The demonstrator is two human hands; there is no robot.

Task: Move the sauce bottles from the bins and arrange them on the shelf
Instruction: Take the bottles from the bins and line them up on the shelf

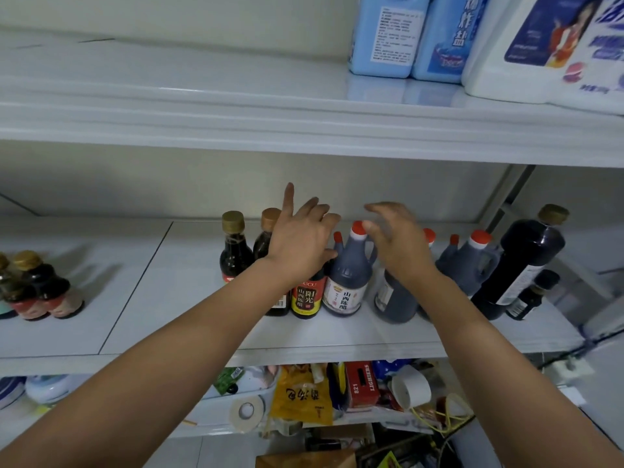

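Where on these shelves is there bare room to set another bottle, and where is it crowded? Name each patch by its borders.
Free: the middle shelf between the two small bottles and the gold-capped bottle; the top shelf left of the blue jugs. Crowded: gold-capped bottle through the tall dark bottle.

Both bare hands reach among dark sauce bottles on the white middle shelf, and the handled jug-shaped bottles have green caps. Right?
Not quite. The head view shows the handled jug-shaped bottles have red caps, not green. The left hand and right hand do reach among dark sauce bottles on the white middle shelf.
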